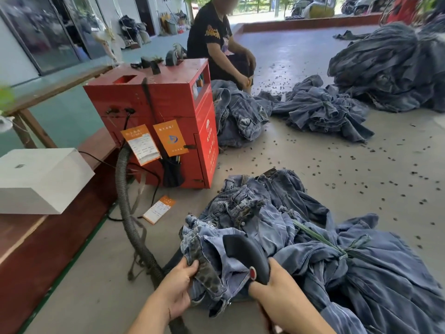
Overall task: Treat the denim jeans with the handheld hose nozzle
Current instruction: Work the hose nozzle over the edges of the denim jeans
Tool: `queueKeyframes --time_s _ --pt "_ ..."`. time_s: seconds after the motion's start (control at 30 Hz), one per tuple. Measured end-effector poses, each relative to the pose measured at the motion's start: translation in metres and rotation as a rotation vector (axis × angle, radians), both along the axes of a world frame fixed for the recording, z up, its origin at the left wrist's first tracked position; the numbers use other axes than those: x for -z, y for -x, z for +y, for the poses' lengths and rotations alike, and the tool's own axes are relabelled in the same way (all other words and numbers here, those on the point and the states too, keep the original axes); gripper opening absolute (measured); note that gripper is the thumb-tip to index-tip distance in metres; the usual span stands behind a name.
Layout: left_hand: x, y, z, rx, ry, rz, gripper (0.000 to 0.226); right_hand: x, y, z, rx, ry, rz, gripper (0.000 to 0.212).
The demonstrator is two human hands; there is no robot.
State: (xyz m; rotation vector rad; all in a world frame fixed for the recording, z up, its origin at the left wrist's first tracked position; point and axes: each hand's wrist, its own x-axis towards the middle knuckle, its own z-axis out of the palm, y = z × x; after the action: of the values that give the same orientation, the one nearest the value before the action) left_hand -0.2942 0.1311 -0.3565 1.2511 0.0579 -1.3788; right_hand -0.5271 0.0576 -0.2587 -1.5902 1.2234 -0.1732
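Note:
A heap of blue denim jeans (277, 213) lies on the concrete floor in front of me, tied with a green strap. My left hand (179, 283) grips the waistband of the nearest pair, where a leopard-print lining shows. My right hand (272, 288) holds a black handheld nozzle (248, 254) with a red button; its tip points into the open waist of that pair. A ribbed grey hose (125, 206) runs across the floor from a red machine (168, 112) toward my hands.
Another person (216, 42) sits behind the red machine, handling jeans. More denim piles (320, 109) lie at mid-right and far right. A white box (41, 177) rests on a red bench at left. Small dark scraps litter the floor.

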Motion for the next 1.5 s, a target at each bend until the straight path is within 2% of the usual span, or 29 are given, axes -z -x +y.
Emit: queueKeyframes --time_s 0.1,0.2,0.37,0.47,0.57,0.9,1.13,1.3,1.4,1.5 --pt "0.007 -0.006 -0.013 -0.089 -0.127 -0.090 0.029 0.005 0.012 -0.001 -0.029 0.017 0.056 0.036" --pt "-0.004 -0.004 -0.014 -0.068 -0.166 -0.136 0.037 0.009 0.011 -0.001 -0.086 0.028 0.091 0.032" --pt "-0.029 0.005 -0.004 0.013 -0.101 -0.167 0.028 0.010 -0.004 0.003 -0.117 -0.004 0.101 0.012" --pt "-0.033 0.008 0.000 0.062 -0.070 -0.115 0.035 0.009 -0.008 0.008 -0.138 0.012 0.117 0.012" --pt "-0.028 0.007 0.003 0.068 -0.067 -0.097 0.035 0.005 -0.002 0.017 -0.147 0.034 0.118 0.023" --pt "-0.030 0.012 -0.002 0.085 0.021 -0.204 0.028 0.005 0.004 0.020 -0.122 0.014 0.100 0.026" --pt "-0.027 0.016 -0.008 0.050 0.080 -0.135 0.028 0.008 0.012 0.018 -0.154 0.036 0.148 0.037" --pt "-0.021 0.018 -0.005 0.022 0.105 -0.036 0.029 0.006 0.001 0.008 -0.088 0.051 0.102 0.022" --pt "-0.019 0.016 -0.005 0.025 0.118 -0.035 0.029 0.002 0.004 0.004 -0.050 0.046 0.088 0.029" --pt "-0.020 0.017 -0.008 0.041 0.114 -0.038 0.028 0.004 0.006 0.015 -0.134 0.042 0.173 0.029"
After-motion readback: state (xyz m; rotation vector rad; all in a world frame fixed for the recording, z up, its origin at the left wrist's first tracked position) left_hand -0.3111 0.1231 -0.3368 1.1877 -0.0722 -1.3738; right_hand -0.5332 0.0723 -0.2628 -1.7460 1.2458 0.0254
